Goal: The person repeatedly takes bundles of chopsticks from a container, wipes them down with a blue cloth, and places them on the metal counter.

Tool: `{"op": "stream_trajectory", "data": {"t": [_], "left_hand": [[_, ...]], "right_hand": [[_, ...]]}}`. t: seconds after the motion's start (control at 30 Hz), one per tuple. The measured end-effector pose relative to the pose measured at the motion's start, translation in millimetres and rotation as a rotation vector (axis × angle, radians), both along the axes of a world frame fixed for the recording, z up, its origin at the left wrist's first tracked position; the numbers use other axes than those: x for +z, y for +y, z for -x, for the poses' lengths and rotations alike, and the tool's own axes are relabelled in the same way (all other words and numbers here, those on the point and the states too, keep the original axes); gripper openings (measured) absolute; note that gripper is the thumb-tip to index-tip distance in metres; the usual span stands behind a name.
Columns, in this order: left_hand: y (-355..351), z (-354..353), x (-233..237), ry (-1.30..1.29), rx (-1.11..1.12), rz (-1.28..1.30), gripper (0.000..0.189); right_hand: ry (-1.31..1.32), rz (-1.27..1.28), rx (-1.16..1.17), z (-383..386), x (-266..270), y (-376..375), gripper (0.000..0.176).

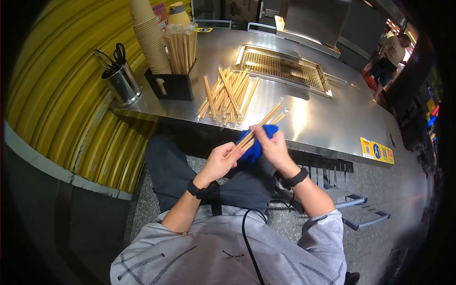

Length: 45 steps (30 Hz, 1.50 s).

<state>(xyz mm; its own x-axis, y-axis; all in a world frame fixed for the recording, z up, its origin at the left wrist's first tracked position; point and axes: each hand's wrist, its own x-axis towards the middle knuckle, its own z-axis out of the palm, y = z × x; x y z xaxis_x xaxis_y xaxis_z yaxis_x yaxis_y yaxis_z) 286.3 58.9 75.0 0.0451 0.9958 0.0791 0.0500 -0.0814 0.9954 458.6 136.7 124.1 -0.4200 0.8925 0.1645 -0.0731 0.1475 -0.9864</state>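
Wrapped wooden chopsticks [270, 115] slant up over the table's front edge, with clear plastic at their far ends. My left hand [219, 160] grips their lower end between thumb and fingers. My right hand [275, 148] pinches them farther up. A blue cloth [254, 151] is bunched beneath the chopsticks against my right hand, its fingers partly hidden by it. Just beyond, a loose pile of wrapped chopsticks [227, 95] lies crisscrossed on the steel table [280, 102].
A black holder [173, 88] bears stacked paper cups [151, 42] and upright wrapped chopsticks [182, 47]. Left of it stands a metal canister [122, 85] with scissors. A grill grate [285, 66] is set into the table. A person [392, 57] is at the far right.
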Motion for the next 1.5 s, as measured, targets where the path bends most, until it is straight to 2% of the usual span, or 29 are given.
{"op": "stream_trajectory", "data": {"t": [0.1, 0.27, 0.33, 0.4, 0.5, 0.6, 0.67, 0.77, 0.87, 0.9, 1.0, 1.13, 1.2, 1.33, 1.43, 1.5], "left_hand": [[-3.7, -1.9, 9.4, -0.006, -0.027, 0.035, 0.031], [-4.0, -8.8, 11.5, -0.063, -0.015, 0.047, 0.033], [-2.8, -13.0, 10.3, -0.106, 0.007, 0.039, 0.035], [-1.1, -19.0, 4.2, -0.145, 0.045, -0.025, 0.038], [-5.5, -12.8, 10.1, -0.091, 0.000, 0.097, 0.040], [-3.3, -8.5, 10.5, -0.040, -0.025, 0.057, 0.043], [-5.8, -8.7, 17.7, -0.009, -0.016, 0.066, 0.042], [-7.1, -13.0, 13.9, -0.006, -0.008, 0.048, 0.042], [-6.2, -16.5, 11.1, -0.033, -0.020, 0.053, 0.042], [-6.0, -17.2, 10.8, -0.042, -0.028, 0.064, 0.042], [-9.1, -20.6, 16.9, -0.032, -0.027, 0.050, 0.043], [-9.6, -18.7, 7.9, -0.020, -0.023, 0.051, 0.042], [-10.0, -19.6, 10.5, -0.051, -0.017, 0.027, 0.041], [-7.9, -10.4, 13.2, 0.081, -0.034, 0.023, 0.041], [-8.1, -7.6, 9.0, 0.089, -0.050, 0.027, 0.040], [-7.5, -7.8, 7.6, 0.111, -0.040, 0.014, 0.040]], "right_hand": [[0.182, 0.054, -0.080, -9.4, 18.8, 12.4, 0.039], [0.194, 0.109, -0.104, -7.4, 18.7, 6.4, 0.042], [-0.021, -0.009, -0.011, -0.8, -0.2, -0.3, 0.035], [-0.060, -0.025, 0.165, 8.4, -0.8, -17.8, 0.033], [-0.062, -0.019, 0.157, 9.4, -7.4, -7.2, 0.031], [-0.022, 0.025, 0.037, 3.4, 4.4, 0.0, 0.032], [0.077, 0.011, -0.027, -4.6, 16.5, 8.1, 0.040], [0.157, 0.098, -0.097, -13.3, 27.5, 10.1, 0.044], [0.163, 0.109, -0.129, -7.6, 17.8, 3.7, 0.040], [0.096, 0.043, -0.124, -2.3, 16.2, -2.3, 0.034], [-0.045, 0.007, 0.109, 8.4, -1.3, -18.2, 0.023], [0.011, 0.098, 0.082, 8.0, -5.3, -10.5, 0.022], [0.022, 0.068, 0.041, 4.3, -0.3, -4.9, 0.029], [0.079, 0.131, -0.092, -11.3, 20.3, 9.9, 0.040], [0.131, 0.217, -0.096, -18.3, 28.2, 12.2, 0.046], [0.126, 0.176, -0.121, -15.5, 21.4, 13.1, 0.048]]}}
